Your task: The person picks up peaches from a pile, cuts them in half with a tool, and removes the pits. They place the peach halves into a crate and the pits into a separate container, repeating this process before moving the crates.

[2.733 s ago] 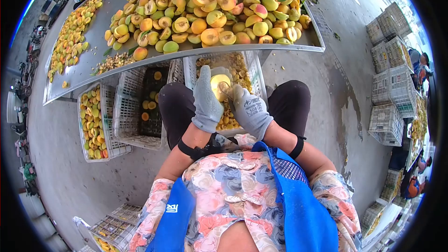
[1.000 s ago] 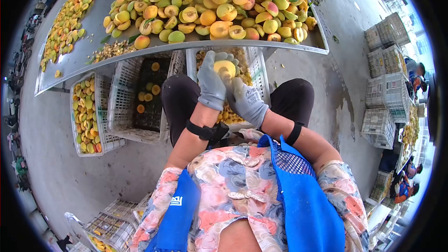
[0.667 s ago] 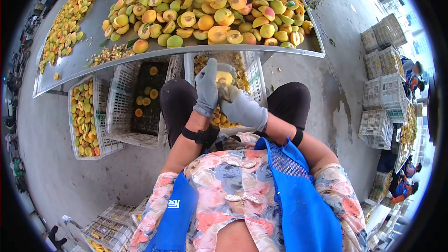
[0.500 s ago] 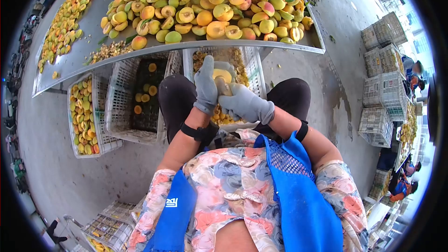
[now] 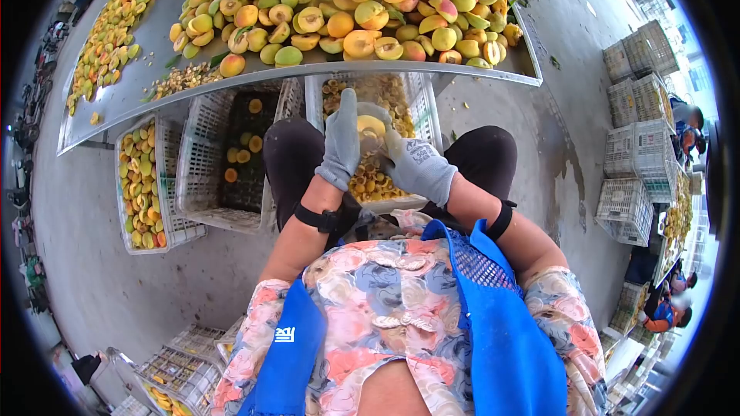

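My left hand [image 5: 344, 142], in a grey glove, holds a halved apricot [image 5: 372, 126] over a white crate [image 5: 426, 108] between my knees. Its thumb points up, and its fingers are mostly hidden behind the fruit. Just right of the apricot is my right hand [image 5: 420, 166], also gloved, with its fingers curled closed. Whatever those fingers hold, if anything, is hidden. Inside the crate below lie apricot pits and yellow pieces [image 5: 366, 181].
A metal table [image 5: 308, 69] ahead bears a heap of halved apricots [image 5: 370, 15] and scattered pits [image 5: 185, 81]. At left stand a crate of apricot halves [image 5: 141, 192] and a dark-bottomed crate [image 5: 223, 219]. Stacked crates [image 5: 647, 139] and people [image 5: 667, 312] are far right.
My right hand has shifted slightly right and turned, showing more of its back, and sits a little apart from the fruit. My left hand still holds the apricot half.
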{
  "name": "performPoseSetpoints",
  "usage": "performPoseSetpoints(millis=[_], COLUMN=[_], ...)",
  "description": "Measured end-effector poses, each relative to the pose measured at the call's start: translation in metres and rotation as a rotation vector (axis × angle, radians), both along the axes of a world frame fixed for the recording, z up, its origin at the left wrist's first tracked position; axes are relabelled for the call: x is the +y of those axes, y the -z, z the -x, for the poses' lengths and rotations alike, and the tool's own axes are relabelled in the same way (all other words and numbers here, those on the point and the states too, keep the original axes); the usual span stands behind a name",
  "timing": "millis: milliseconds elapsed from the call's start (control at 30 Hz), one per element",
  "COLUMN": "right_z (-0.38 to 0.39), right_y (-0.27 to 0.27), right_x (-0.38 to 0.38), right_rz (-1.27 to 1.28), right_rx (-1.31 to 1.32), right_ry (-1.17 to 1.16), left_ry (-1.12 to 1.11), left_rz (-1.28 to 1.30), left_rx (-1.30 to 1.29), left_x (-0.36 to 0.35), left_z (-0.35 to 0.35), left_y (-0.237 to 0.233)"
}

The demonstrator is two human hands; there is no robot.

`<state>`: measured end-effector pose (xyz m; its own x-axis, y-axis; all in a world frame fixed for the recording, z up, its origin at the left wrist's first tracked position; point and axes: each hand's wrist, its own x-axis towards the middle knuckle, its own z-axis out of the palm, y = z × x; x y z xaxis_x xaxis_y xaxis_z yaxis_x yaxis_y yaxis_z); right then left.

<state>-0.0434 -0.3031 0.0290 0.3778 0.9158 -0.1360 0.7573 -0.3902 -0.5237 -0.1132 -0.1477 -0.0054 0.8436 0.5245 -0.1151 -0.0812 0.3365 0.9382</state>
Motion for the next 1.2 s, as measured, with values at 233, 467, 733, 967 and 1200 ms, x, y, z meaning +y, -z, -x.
performPoseSetpoints(millis=[233, 467, 733, 967, 1200], right_z=[0.019, 0.020, 0.017, 0.022, 0.017], right_y=[-0.014, 0.015, 0.027, -0.034, -0.036], right_x=[0.002, -0.012, -0.010, -0.011, -0.021], right_rz=[0.101, -0.050, 0.017, 0.120, -0.193], right_rx=[0.641, 0.165, 0.240, 1.264, 1.304], right_ry=[0.290, 0.023, 0.054, 0.337, -0.156], left_ry=[0.051, 0.031, 0.004, 0.041, 0.116], left_rz=[0.560, 0.464, 0.342, 0.343, 0.516], left_rx=[0.024, 0.084, -0.059, -0.044, -0.148], left_x=[-0.008, -0.015, -0.028, -0.034, -0.033], left_z=[-0.003, -0.006, 0.000, 0.011, 0.011], left_y=[-0.015, 0.015, -0.002, -0.012, -0.024])
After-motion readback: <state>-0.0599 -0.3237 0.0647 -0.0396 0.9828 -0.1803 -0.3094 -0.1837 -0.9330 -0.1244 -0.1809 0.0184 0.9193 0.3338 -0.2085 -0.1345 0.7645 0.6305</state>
